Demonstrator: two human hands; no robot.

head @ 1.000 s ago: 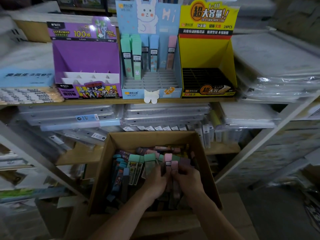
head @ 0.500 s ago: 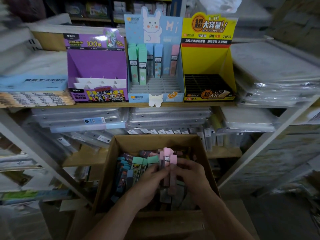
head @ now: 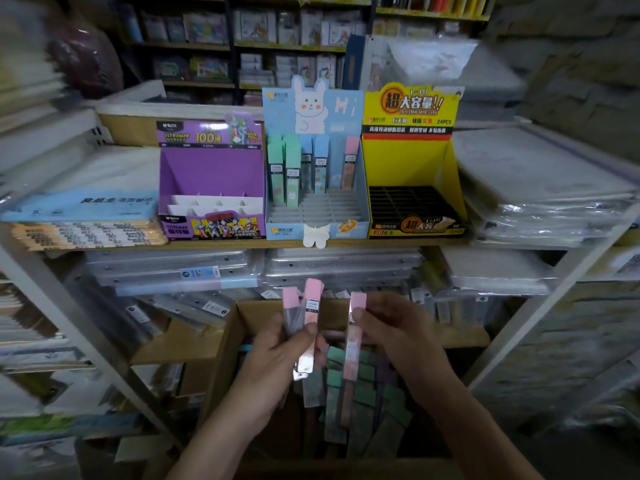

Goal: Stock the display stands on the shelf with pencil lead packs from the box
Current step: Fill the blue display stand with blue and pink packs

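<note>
hands above box (head: pixel 242 327): left hand (head: pixel 277 355) gripping two pink lead packs (head: pixel 306 327), right hand (head: pixel 398 334) pinching one pink pack (head: pixel 353 341).

1. Purple display stand (head: pixel 211 178), at the left of the shelf edge: "100" on its header, "ULTRAMAN" on its front.
2. Blue rabbit display stand (head: pixel 317 174), in the middle: "Hi" on its header.
3. Yellow display stand (head: pixel 412 161), at the right: "24PCS" on its header, "2B 0.5" on its front lip.
</note>
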